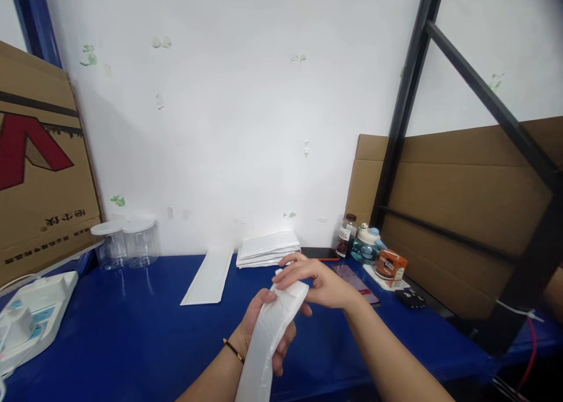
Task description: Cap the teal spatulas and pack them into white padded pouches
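A long white plastic packet slants up over the front of the blue table. My left hand is closed round it, thumb on top and fingers curled beneath. The thumb and fingers of my right hand pinch its upper end, which is slightly crumpled. Whether anything lies inside the packet I cannot tell. Behind my hands, a stack of white folded packets rests against the wall. To its left a single flat white strip lies on the table.
Two clear lidded jars and a power strip are on the left, beside a cardboard box. At right stand a brown bottle, a blue-tinted bottle and an orange box, near phones and a black metal post.
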`<state>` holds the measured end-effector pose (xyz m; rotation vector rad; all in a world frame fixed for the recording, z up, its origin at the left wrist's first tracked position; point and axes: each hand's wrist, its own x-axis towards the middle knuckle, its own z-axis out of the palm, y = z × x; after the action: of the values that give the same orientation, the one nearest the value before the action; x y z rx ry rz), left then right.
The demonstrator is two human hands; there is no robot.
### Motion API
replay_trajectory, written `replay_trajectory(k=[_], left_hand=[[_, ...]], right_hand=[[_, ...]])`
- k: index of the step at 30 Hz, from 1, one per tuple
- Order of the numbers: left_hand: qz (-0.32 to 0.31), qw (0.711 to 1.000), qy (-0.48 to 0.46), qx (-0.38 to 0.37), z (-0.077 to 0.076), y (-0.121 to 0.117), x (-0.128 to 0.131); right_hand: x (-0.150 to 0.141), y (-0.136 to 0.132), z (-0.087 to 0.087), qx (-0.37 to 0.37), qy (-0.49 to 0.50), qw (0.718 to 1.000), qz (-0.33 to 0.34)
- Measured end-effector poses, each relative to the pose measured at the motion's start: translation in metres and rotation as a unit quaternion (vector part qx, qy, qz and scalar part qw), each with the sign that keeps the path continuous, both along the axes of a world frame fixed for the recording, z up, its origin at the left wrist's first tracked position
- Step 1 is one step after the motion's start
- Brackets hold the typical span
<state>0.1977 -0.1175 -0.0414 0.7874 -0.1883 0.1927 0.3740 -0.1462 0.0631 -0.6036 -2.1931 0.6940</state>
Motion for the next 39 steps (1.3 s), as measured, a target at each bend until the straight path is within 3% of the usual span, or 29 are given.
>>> replay_trajectory(k=[3, 6, 8, 10, 14, 16, 21, 24, 27, 29, 30, 33, 35, 37, 39], left_hand=[[0.062, 0.996, 0.067, 0.009, 0.005, 0.003, 0.004], [0.249, 0.962, 0.11, 0.019, 0.025, 0.005, 0.001], [0.394, 0.913, 0.086, 0.059, 0.039, 0.004, -0.003], [0.497, 0.851, 0.093, 0.143, 0.05, 0.004, -0.008], [0.586, 0.74, 0.187, 0.272, 0.056, 0.009, -0.013], [0.6, 0.716, 0.209, 0.29, 0.054, 0.013, -0.014], [0.592, 0.706, 0.242, 0.305, 0.043, 0.019, -0.017], [0.533, 0.756, 0.249, 0.289, 0.036, 0.02, -0.029], [0.4, 0.828, 0.28, 0.277, 0.028, 0.024, -0.053], [0.349, 0.835, 0.307, 0.295, 0.025, 0.036, -0.071], [0.352, 0.827, 0.325, 0.294, 0.026, 0.045, -0.077], [0.461, 0.784, 0.341, 0.239, 0.037, 0.083, -0.088], [0.563, 0.731, 0.332, 0.198, 0.047, 0.115, -0.087], [0.631, 0.657, 0.352, 0.217, 0.052, 0.149, -0.082], [0.668, 0.554, 0.408, 0.284, 0.048, 0.18, -0.076]], right_hand=[[-0.001, 0.002, -0.006, -0.065, -0.001, 0.998, -0.027], [0.002, 0.003, -0.009, -0.094, 0.006, 0.993, -0.075], [0.002, 0.005, -0.011, -0.069, -0.009, 0.992, -0.106], [0.001, 0.009, -0.013, -0.039, -0.038, 0.99, -0.128], [0.0, 0.015, -0.019, -0.003, -0.069, 0.985, -0.157], [0.003, 0.015, -0.021, -0.013, -0.075, 0.985, -0.157], [0.011, 0.015, -0.024, -0.113, -0.083, 0.984, -0.113], [0.016, 0.024, -0.028, -0.175, -0.049, 0.977, -0.108], [0.024, 0.044, -0.034, -0.221, 0.086, 0.96, -0.146], [0.03, 0.062, -0.038, -0.247, 0.2, 0.93, -0.185], [0.032, 0.072, -0.04, -0.261, 0.248, 0.911, -0.203], [0.034, 0.105, -0.045, -0.285, 0.336, 0.862, -0.252], [0.032, 0.128, -0.047, -0.263, 0.333, 0.859, -0.286], [0.03, 0.151, -0.05, -0.203, 0.262, 0.88, -0.34], [0.028, 0.173, -0.055, -0.12, 0.135, 0.89, -0.419]])
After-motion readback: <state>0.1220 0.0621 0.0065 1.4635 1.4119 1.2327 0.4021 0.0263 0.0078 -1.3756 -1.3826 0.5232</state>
